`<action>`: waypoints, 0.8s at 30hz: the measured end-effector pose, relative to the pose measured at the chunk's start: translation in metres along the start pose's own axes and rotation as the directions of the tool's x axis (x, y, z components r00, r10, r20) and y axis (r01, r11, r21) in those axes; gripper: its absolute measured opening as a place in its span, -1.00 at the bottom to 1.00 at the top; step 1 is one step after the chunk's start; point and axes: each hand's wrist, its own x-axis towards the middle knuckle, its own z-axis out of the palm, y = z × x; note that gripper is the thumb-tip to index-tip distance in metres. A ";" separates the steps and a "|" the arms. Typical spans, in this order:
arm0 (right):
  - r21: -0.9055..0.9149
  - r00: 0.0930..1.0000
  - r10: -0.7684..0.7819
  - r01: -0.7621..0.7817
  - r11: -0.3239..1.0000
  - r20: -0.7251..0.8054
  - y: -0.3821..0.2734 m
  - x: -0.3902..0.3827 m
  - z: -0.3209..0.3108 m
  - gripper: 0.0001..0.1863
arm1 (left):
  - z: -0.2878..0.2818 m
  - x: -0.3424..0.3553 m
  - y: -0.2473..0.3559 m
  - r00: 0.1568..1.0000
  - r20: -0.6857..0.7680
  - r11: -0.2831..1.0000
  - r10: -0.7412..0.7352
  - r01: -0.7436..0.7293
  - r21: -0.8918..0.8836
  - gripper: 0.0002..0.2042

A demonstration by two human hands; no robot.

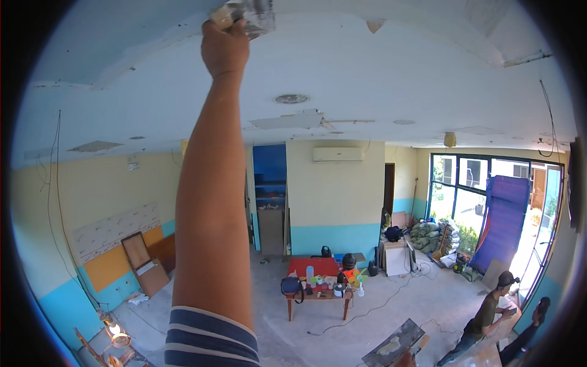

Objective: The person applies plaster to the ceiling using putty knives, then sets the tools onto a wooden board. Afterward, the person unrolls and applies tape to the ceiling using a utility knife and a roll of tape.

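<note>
Pale ceiling fills the upper frame, where, top left of centre, our left hand grips a putty knife, probably best drawn flat and evenly, our right hand out of view.

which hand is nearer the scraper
Left, as far as the picture shows: the left hand grips the scraper. The right hand is out of view, so its position cannot be told.
</note>
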 end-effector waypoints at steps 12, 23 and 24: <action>0.698 0.931 0.346 -0.170 0.696 -0.118 -0.086 -0.032 -0.006 -0.42 | -0.071 0.025 -0.077 0.932 -0.076 0.910 -0.354 0.325 -0.257 -0.48; 0.669 0.930 0.351 -0.193 0.718 -0.107 -0.051 -0.033 -0.011 -0.47 | 0.065 -0.068 0.057 0.786 0.579 -0.033 -0.217 0.587 -0.809 -0.60; 0.670 0.930 0.350 -0.190 0.718 -0.111 -0.055 -0.035 -0.010 -0.47 | 0.071 -0.068 0.069 0.782 0.598 -0.113 -0.177 0.587 -0.802 -0.61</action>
